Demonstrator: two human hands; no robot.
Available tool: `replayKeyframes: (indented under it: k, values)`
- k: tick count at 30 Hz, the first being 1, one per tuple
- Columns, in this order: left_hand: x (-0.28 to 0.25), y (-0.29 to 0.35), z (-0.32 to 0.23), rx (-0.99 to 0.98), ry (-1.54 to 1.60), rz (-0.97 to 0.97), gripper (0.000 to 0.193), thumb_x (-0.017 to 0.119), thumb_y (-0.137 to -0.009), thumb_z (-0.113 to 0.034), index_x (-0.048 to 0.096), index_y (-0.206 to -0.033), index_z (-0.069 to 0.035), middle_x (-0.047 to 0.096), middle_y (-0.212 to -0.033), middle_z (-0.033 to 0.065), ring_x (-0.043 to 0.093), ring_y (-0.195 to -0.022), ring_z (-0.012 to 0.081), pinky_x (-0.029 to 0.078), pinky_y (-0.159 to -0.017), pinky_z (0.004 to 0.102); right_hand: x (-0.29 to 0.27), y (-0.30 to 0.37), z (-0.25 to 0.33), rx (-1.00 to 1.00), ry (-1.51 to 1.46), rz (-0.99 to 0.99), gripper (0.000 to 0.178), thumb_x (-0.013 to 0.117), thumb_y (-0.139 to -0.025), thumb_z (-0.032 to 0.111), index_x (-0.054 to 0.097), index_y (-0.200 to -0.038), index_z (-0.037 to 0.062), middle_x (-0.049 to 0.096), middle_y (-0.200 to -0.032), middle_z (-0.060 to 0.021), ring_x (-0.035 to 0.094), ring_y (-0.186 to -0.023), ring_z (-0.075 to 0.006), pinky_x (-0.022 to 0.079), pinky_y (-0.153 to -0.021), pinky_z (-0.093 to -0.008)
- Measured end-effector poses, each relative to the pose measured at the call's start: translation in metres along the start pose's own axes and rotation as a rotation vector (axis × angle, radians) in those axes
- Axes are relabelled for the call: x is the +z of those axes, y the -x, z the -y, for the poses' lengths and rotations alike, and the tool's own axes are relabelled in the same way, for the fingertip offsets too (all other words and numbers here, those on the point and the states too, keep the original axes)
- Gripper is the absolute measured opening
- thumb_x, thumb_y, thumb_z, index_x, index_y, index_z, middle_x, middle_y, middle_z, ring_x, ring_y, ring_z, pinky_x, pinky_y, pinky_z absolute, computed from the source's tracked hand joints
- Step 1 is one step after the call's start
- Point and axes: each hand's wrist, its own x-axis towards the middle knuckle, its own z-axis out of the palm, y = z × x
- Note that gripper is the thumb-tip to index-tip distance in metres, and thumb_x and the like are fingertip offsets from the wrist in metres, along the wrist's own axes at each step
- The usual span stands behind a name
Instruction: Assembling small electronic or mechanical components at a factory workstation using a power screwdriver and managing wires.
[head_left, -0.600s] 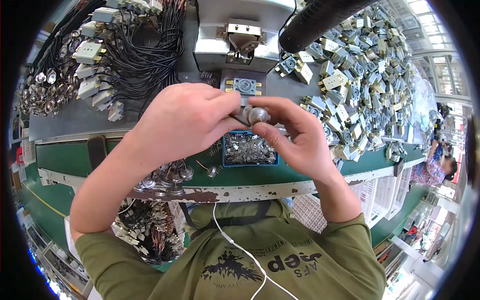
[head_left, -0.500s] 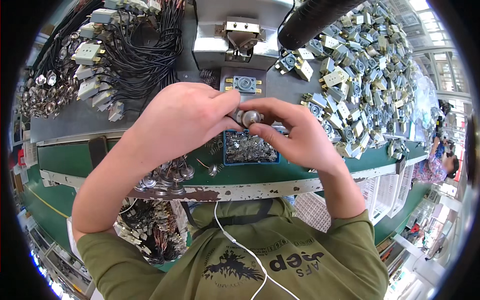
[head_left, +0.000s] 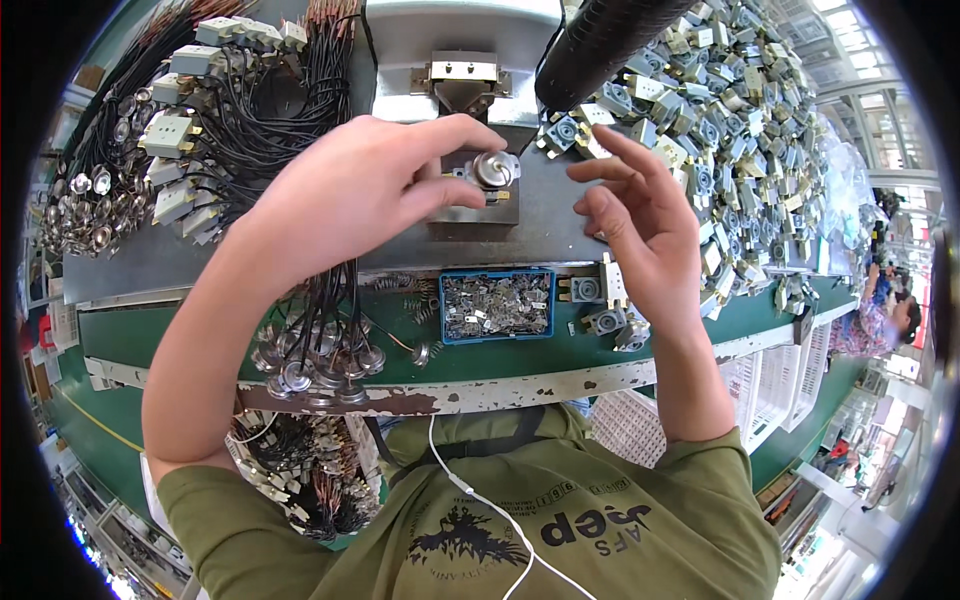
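Head view: the landmark is a blue rectangular plastic tray [head_left: 498, 339] of small shiny metal clips [head_left: 495, 305], set on a green counter [head_left: 500, 367] with a chipped white edge. Straight beyond the tray, a round silver metal cap [head_left: 490, 170] with a thin stem sits over a grey plastic block with brass tabs, in front of a silver box-shaped metal machine [head_left: 405, 45]. The left hand [head_left: 375, 178], beyond the tray and to its left, has index finger and thumb parted around the cap; whether they grip it I cannot tell. The right hand [head_left: 652, 225], beyond the tray and to its right, is half open, fingers apart and loosely bent, with nothing in it. Farther off to the tray's right spreads a heap of grey and cream plastic blocks [head_left: 735, 150]; far to its left lie bundled black cables [head_left: 315, 125]. Nearer, left of the tray, silver round metal cups [head_left: 300, 375] cluster on black leads
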Motion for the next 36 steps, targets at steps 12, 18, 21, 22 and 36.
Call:
replayKeyframes:
  k: [12, 18, 21, 22, 36]
  values:
    - [0.032, -0.008, 0.044, 0.016, -0.159, 0.061, 0.034, 0.071, -0.095, -0.022, 0.065, -0.129, -0.016, 0.075, -0.091, 0.0122, 0.071, -0.080, 0.0346, 0.054, -0.070, 0.0434, 0.003, -0.078, 0.056, -0.615, 0.021, -0.585, 0.036, 0.055, -0.105, 0.009, 0.050, -0.137, -0.0045, 0.070, -0.114, -0.0216, 0.071, -0.084, -0.0221, 0.057, -0.076, -0.0359]
    - [0.035, -0.005, 0.038, 0.019, -0.267, 0.048, 0.037, 0.068, -0.097, -0.025, 0.062, -0.132, -0.018, 0.075, -0.099, 0.0129, 0.071, -0.088, 0.0361, 0.056, -0.074, 0.0455, -0.010, -0.104, 0.050, -0.604, -0.060, -0.570, 0.032, 0.061, -0.103, 0.011, 0.054, -0.130, -0.0033, 0.070, -0.103, -0.0186, 0.069, -0.076, -0.0209, 0.056, -0.070, -0.0343]
    - [0.037, -0.005, 0.043, 0.051, -0.250, 0.012, 0.036, 0.067, -0.098, -0.026, 0.062, -0.132, -0.018, 0.075, -0.098, 0.0131, 0.071, -0.088, 0.0364, 0.056, -0.074, 0.0460, -0.021, -0.101, 0.051, -0.605, -0.105, -0.533, 0.030, 0.063, -0.101, 0.013, 0.056, -0.126, -0.0027, 0.069, -0.098, -0.0171, 0.068, -0.072, -0.0204, 0.056, -0.066, -0.0335]
    - [0.037, -0.005, 0.042, 0.048, -0.249, 0.007, 0.036, 0.067, -0.098, -0.026, 0.062, -0.132, -0.018, 0.075, -0.098, 0.0131, 0.071, -0.088, 0.0364, 0.056, -0.074, 0.0460, -0.016, -0.096, 0.055, -0.605, -0.119, -0.523, 0.029, 0.064, -0.101, 0.013, 0.056, -0.124, -0.0025, 0.069, -0.096, -0.0166, 0.068, -0.071, -0.0202, 0.055, -0.065, -0.0332]
    - [0.041, -0.003, 0.044, 0.055, -0.236, 0.005, 0.035, 0.066, -0.098, -0.031, 0.063, -0.130, -0.019, 0.074, -0.090, 0.0131, 0.072, -0.085, 0.0342, 0.057, -0.072, 0.0460, 0.043, -0.111, 0.084, -0.628, -0.319, -0.406, 0.024, 0.077, -0.095, 0.019, 0.065, -0.106, 0.0001, 0.067, -0.071, -0.0097, 0.064, -0.052, -0.0175, 0.053, -0.051, -0.0294]
